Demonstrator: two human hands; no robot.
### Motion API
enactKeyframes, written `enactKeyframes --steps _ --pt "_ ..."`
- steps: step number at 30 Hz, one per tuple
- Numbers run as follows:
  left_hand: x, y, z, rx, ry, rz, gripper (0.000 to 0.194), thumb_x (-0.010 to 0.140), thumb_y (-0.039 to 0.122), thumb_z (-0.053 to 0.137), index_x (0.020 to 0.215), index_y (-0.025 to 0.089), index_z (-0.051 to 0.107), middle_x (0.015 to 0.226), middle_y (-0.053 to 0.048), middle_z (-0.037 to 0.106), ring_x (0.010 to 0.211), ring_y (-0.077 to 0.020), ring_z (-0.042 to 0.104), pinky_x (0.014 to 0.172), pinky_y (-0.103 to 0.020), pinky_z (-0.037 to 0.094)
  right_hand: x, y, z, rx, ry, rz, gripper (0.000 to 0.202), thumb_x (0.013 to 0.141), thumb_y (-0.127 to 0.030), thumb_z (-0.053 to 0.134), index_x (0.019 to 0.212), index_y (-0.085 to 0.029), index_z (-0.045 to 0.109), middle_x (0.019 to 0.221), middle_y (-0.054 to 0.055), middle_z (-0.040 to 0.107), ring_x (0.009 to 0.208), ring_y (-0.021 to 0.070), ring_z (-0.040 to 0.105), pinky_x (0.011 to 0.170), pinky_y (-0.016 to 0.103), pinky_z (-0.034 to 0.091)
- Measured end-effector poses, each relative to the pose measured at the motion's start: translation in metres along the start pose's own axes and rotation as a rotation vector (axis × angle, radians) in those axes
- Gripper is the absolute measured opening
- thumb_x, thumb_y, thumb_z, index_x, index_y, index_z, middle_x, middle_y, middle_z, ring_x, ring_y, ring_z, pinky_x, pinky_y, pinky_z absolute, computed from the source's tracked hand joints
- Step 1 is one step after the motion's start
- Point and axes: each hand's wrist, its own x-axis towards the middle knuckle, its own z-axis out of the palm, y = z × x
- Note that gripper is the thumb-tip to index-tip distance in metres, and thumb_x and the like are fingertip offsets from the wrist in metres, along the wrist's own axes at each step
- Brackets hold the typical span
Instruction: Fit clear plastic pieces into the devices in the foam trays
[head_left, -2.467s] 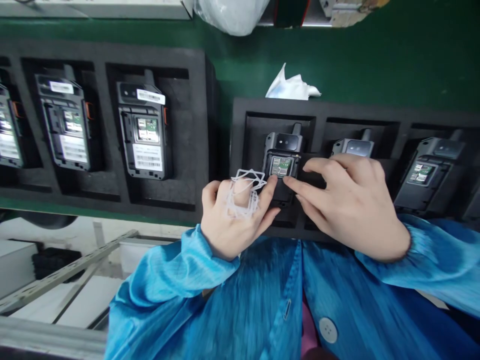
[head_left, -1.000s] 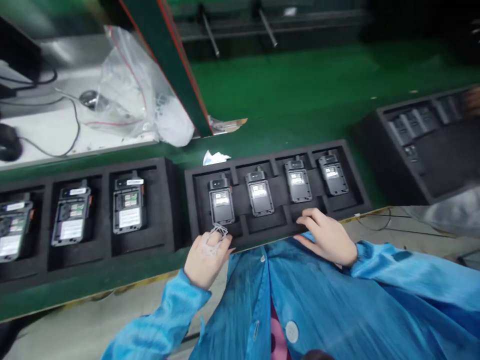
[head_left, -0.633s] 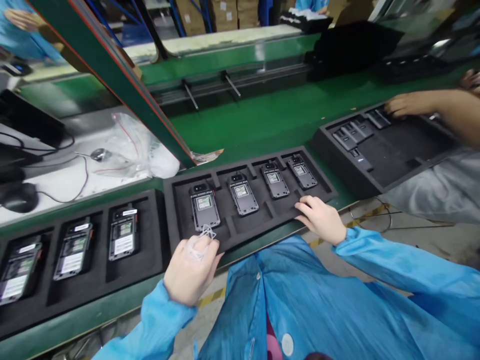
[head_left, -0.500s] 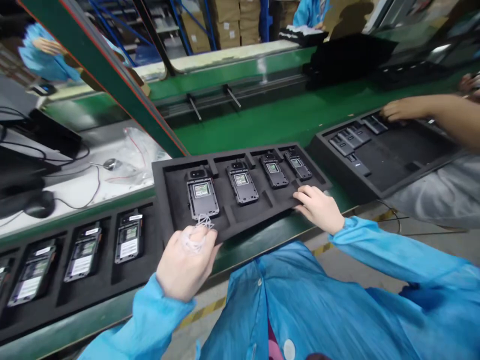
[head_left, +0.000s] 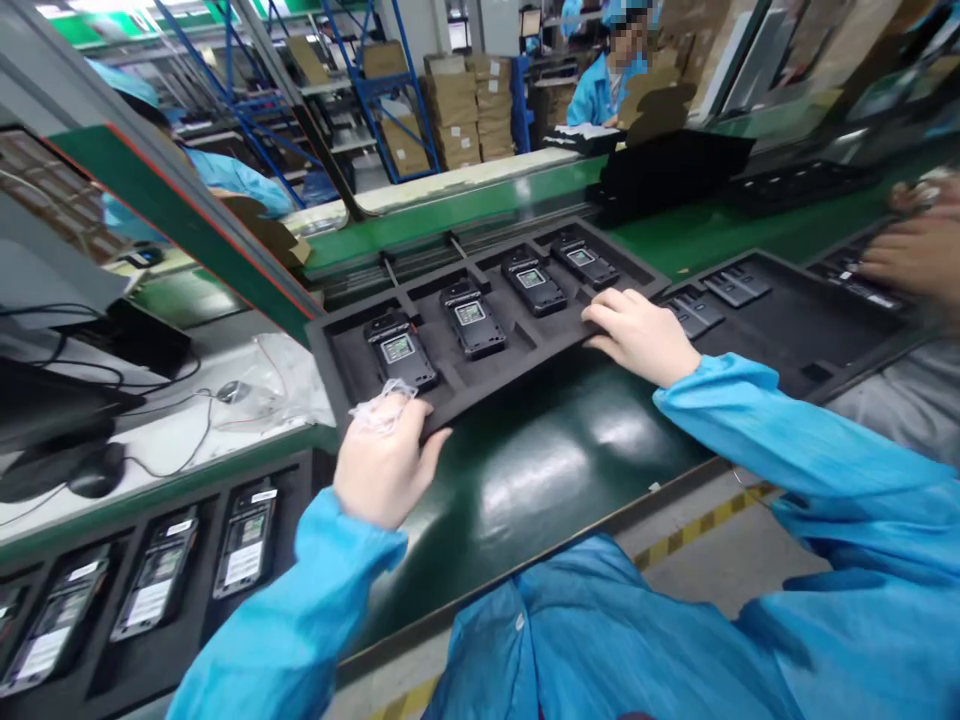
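Note:
Both my hands grip the near edge of a black foam tray [head_left: 495, 368]. My left hand [head_left: 386, 455] is closed on its left part, thumb beneath the rim and fingers over it, with a tangle of white cord [head_left: 384, 405] about the fingers. Towards the right end, my right hand [head_left: 637, 335] holds the same edge, fingertips over the rim. Several black handheld devices lie in the tray's compartments, backs up: one device [head_left: 401, 350] nearest my left hand, another device [head_left: 583, 260] at the far right.
A second foam tray [head_left: 300, 490] with labelled devices lies at left. At right, another foam tray [head_left: 772, 330] holds dark battery-like packs [head_left: 739, 287], and a co-worker's hand [head_left: 915, 250] is over it. A computer mouse [head_left: 97, 470] sits on the white bench. The green bench [head_left: 555, 470] runs below.
The foam tray has moved away from my body, towards the back of the bench, with both hands on it. The co-worker's hand at right has shifted further right.

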Motion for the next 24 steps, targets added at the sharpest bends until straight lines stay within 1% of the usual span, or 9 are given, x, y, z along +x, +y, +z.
enactKeyframes --steps 3,5,8,11,14,17,19,22,24 --pt "0.031 0.004 0.026 -0.01 -0.042 -0.023 0.021 0.093 0.034 0.05 0.097 0.014 0.057 0.092 -0.011 0.058 0.089 -0.0253 0.059 0.079 -0.033 0.045 0.022 0.023 0.018 -0.018 -0.033 0.014 0.024 0.094 -0.033 0.051 0.114 -0.021 0.056 0.12 0.009 0.057 0.103 0.0226 0.05 0.062 0.03 0.034" --pt "0.05 0.0 0.047 -0.032 -0.093 -0.068 0.025 0.093 0.036 0.05 0.101 0.013 0.057 0.096 -0.013 0.059 0.092 -0.0269 0.06 0.082 -0.035 0.045 0.034 0.035 0.032 -0.022 -0.051 0.016 0.025 0.093 -0.034 0.053 0.114 -0.021 0.056 0.118 0.009 0.057 0.102 0.0233 0.051 0.06 0.03 0.032" --pt "0.074 -0.015 0.083 -0.064 -0.171 -0.12 0.029 0.092 0.039 0.053 0.105 0.013 0.058 0.102 -0.013 0.059 0.094 -0.0275 0.06 0.084 -0.036 0.046 0.047 0.045 0.056 -0.025 -0.076 0.023 0.026 0.091 -0.035 0.054 0.113 -0.021 0.056 0.116 0.01 0.057 0.099 0.0238 0.051 0.059 0.03 0.031" --pt "0.087 -0.03 0.117 -0.079 -0.218 -0.14 0.029 0.09 0.038 0.056 0.106 0.014 0.059 0.103 -0.013 0.061 0.098 -0.0276 0.06 0.087 -0.036 0.045 0.055 0.044 0.085 -0.021 -0.109 0.044 0.024 0.09 -0.034 0.055 0.11 -0.02 0.057 0.114 0.01 0.057 0.097 0.0237 0.051 0.06 0.03 0.033" --pt "0.087 -0.043 0.147 -0.105 -0.273 -0.176 0.031 0.089 0.036 0.059 0.109 0.013 0.06 0.105 -0.014 0.062 0.1 -0.0279 0.06 0.09 -0.038 0.045 0.058 0.031 0.118 -0.01 -0.143 0.066 0.024 0.089 -0.033 0.057 0.109 -0.02 0.057 0.113 0.01 0.057 0.095 0.0229 0.052 0.062 0.029 0.035" --pt "0.076 -0.05 0.172 -0.147 -0.33 -0.232 0.032 0.089 0.035 0.059 0.111 0.011 0.061 0.108 -0.015 0.062 0.103 -0.0267 0.06 0.092 -0.039 0.046 0.056 0.013 0.147 0.008 -0.175 0.077 0.027 0.09 -0.033 0.056 0.111 -0.018 0.056 0.113 0.009 0.056 0.095 0.0203 0.052 0.066 0.028 0.04" --pt "0.07 -0.05 0.186 -0.19 -0.363 -0.271 0.031 0.09 0.035 0.06 0.111 0.011 0.061 0.109 -0.012 0.063 0.105 -0.0245 0.059 0.095 -0.041 0.045 0.052 0.003 0.161 0.017 -0.191 0.088 0.028 0.091 -0.034 0.056 0.112 -0.016 0.055 0.113 0.009 0.055 0.096 0.0189 0.052 0.07 0.028 0.042" --pt "0.063 -0.042 0.196 -0.277 -0.367 -0.347 0.03 0.09 0.033 0.06 0.112 0.012 0.061 0.111 -0.01 0.062 0.108 -0.0238 0.058 0.098 -0.046 0.044 0.045 -0.001 0.173 0.025 -0.204 0.1 0.031 0.091 -0.036 0.055 0.113 -0.015 0.054 0.114 0.01 0.054 0.098 0.0186 0.052 0.075 0.03 0.045" --pt "0.058 -0.031 0.186 -0.351 -0.326 -0.403 0.03 0.09 0.03 0.059 0.113 0.011 0.061 0.114 -0.015 0.062 0.112 -0.0271 0.056 0.099 -0.048 0.042 0.04 0.004 0.175 0.035 -0.21 0.097 0.032 0.091 -0.039 0.054 0.113 -0.016 0.055 0.114 0.01 0.055 0.097 0.0182 0.052 0.077 0.031 0.045"
